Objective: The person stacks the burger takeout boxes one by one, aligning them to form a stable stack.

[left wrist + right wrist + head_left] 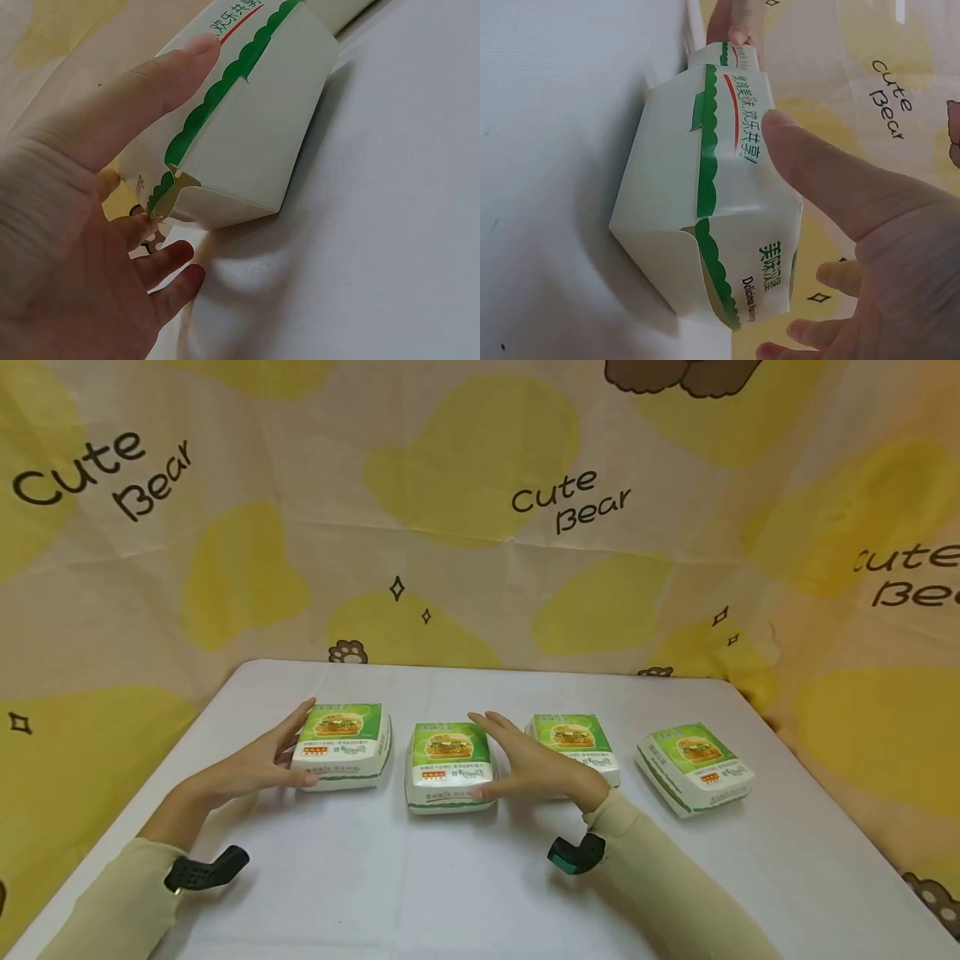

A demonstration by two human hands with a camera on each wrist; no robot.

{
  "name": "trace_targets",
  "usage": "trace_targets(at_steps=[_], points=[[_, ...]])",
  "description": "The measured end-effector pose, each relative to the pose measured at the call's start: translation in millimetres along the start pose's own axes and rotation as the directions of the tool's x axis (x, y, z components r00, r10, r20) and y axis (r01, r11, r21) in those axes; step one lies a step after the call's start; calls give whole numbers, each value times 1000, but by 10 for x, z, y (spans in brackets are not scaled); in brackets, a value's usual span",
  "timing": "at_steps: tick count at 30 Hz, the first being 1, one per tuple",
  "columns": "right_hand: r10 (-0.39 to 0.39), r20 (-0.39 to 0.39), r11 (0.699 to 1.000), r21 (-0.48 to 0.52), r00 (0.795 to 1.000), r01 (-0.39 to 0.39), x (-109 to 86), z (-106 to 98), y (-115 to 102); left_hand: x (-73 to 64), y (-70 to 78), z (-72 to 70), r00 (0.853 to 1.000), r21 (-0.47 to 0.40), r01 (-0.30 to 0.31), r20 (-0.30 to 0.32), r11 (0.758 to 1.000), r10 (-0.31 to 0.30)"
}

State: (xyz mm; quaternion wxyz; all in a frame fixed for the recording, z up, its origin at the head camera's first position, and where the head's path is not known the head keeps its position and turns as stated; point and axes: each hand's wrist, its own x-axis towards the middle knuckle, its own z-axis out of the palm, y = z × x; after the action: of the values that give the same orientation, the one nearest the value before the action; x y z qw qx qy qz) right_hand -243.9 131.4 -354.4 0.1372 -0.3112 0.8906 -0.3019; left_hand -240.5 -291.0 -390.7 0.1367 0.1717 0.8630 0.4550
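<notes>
Four burger boxes, white and green with a burger picture on the lid, sit in a row on the white table. At the leftmost burger box (342, 743) is my left hand (255, 767), its thumb against the front wall and its other fingers spread along the left side. My right hand (536, 764) spans the right side of the second burger box (448, 768). The thumb of that hand lies at the front face in the right wrist view, while the other fingers reach past the back corner, fairly straight. Both boxes have their lids closed.
Behind my right hand stands a third burger box (573, 735), partly hidden by it. A fourth burger box (696, 767) is turned at an angle on the right. The white table (337, 877) ends at a patterned cloth backdrop (480, 593). A black band (206, 868) circles each sleeve.
</notes>
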Motion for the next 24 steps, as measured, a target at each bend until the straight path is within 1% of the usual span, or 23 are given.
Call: trace_targets(at_steps=[6,10,14,20,24], points=[[-26,26,999,-20,999,27,61,-13,12,-13,-24,4,1000,10,9,-4,1000,-9],[-24,40,999,-27,999,25,77,-16,3,-12,-41,13,1000,21,24,1,999,-24],[-15,43,999,-35,999,16,93,-18,-8,-16,-55,9,1000,15,24,5,1000,-24],[-6,35,1000,2,999,6,92,-23,0,-14,-59,-8,1000,20,15,12,1000,-16],[-22,3,999,33,1000,22,84,-38,16,-6,-57,-19,1000,10,7,18,1000,-7]])
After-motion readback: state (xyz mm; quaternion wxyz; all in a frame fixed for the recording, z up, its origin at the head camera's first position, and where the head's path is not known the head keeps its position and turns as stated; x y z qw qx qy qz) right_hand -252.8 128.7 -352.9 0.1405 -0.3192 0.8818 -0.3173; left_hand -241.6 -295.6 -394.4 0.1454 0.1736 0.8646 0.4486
